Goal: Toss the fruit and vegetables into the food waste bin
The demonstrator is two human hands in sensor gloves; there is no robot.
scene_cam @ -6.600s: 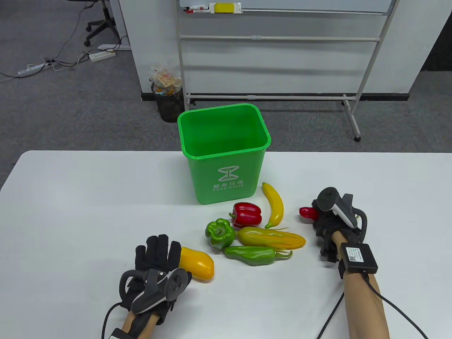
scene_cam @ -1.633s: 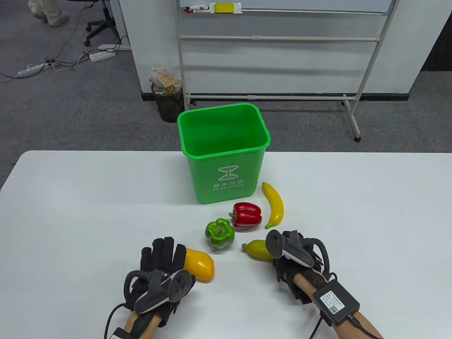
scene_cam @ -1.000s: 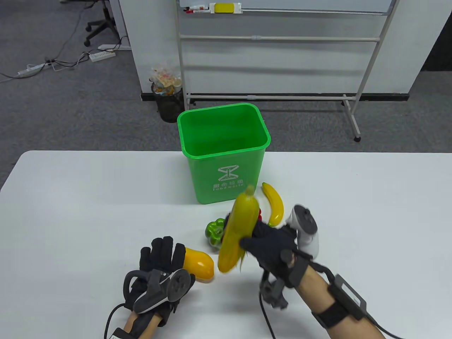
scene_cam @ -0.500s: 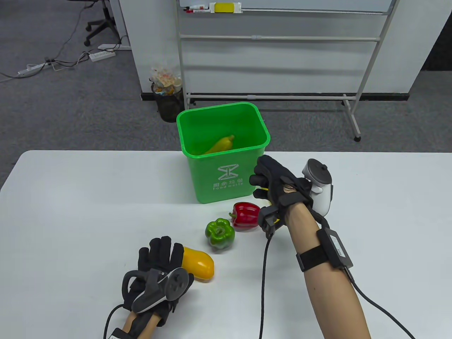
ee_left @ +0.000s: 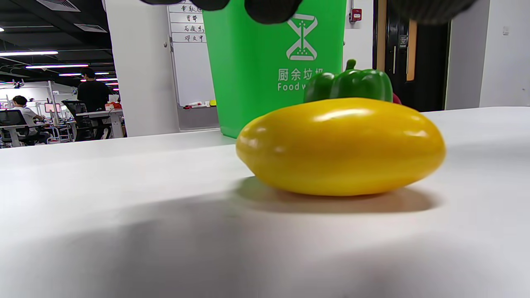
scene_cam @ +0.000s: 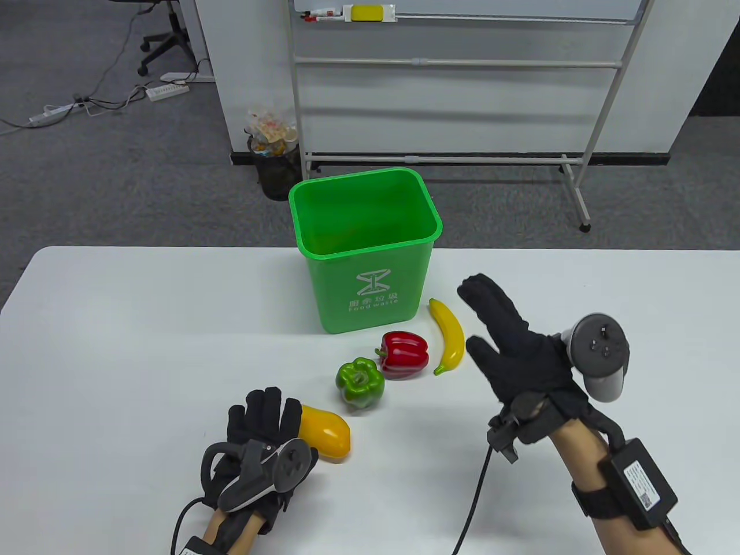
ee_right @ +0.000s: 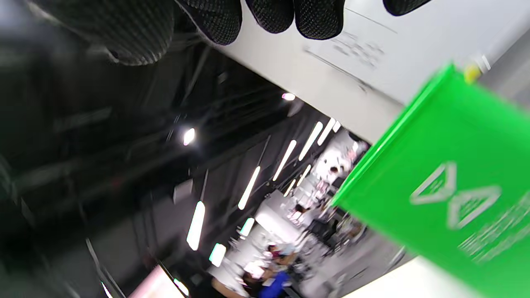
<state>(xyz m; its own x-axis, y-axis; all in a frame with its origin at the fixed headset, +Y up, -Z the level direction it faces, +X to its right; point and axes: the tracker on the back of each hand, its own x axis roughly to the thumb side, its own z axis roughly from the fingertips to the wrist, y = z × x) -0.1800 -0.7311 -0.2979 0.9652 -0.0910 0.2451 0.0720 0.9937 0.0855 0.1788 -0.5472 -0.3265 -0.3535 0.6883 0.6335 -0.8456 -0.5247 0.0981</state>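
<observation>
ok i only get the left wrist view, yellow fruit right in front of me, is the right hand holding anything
observer: no, the right hand is empty, its fingers spread above the table, just right of a banana.
operator: cant see a banana here, anything else hidden from me
observer: a red pepper lies between the green pepper and that banana, in front of the bin.
operator: and is mine gripping the yellow one
observer: no, the left hand lies flat with straight fingers beside the yellow fruit; whether they touch I cannot tell.
</observation>
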